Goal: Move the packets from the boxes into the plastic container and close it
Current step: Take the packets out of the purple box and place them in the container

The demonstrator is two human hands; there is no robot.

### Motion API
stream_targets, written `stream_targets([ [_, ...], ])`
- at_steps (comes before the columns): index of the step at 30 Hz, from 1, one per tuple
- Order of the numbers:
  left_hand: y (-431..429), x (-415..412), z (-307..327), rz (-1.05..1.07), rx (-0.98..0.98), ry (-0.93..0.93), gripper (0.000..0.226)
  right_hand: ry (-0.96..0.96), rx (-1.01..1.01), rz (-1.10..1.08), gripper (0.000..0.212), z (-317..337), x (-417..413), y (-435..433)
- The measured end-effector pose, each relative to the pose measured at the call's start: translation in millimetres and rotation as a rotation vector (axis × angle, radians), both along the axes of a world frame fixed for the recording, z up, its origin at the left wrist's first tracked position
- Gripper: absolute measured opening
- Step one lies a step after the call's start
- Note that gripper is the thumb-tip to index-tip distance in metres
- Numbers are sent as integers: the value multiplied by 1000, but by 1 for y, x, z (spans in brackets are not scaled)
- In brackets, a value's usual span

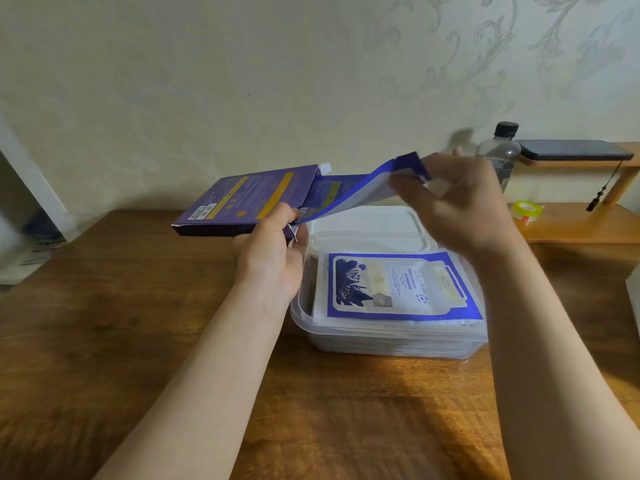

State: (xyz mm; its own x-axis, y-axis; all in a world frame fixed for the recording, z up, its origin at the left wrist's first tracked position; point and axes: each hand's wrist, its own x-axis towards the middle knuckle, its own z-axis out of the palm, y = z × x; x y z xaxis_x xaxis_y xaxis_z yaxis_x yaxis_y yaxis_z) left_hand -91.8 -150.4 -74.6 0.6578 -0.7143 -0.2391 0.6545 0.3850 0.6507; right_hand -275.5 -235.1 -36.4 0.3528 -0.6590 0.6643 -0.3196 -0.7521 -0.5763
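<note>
Clear bottle (498, 152) behind R hand (460, 209)

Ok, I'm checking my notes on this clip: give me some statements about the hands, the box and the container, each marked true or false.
1. The left hand holds the purple box above the table. True.
2. The right hand lies flat and empty on the table. False: it pinches a blue-and-white packet that is partly out of the box.
3. The plastic container holds nothing. False: stacked packets lie in it.
4. The container is open, with its white lid behind it. True.
5. A bottle stands beyond the right hand. True.
</note>
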Motion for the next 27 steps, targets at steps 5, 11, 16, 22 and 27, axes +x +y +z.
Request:
stream_targets([
  [5,0,2,-3,0,13,3,55,-143,183,2,35,7,-8,-2],
  [11,-1,0,-1,2,26,-7,52,-307,612,-65,8,13,-18,-7],
  [16,3,-7,-1,4,16,-34,47,-199,891,-124,6,1,-20,-14],
  [22,3,-16,-2,6,15,-54,52,91,945,-281,8,-12,-13,-20],
  [27,2,-19,-4,0,4,-60,52,540,723,-446,14,-16,-9,-16],
])
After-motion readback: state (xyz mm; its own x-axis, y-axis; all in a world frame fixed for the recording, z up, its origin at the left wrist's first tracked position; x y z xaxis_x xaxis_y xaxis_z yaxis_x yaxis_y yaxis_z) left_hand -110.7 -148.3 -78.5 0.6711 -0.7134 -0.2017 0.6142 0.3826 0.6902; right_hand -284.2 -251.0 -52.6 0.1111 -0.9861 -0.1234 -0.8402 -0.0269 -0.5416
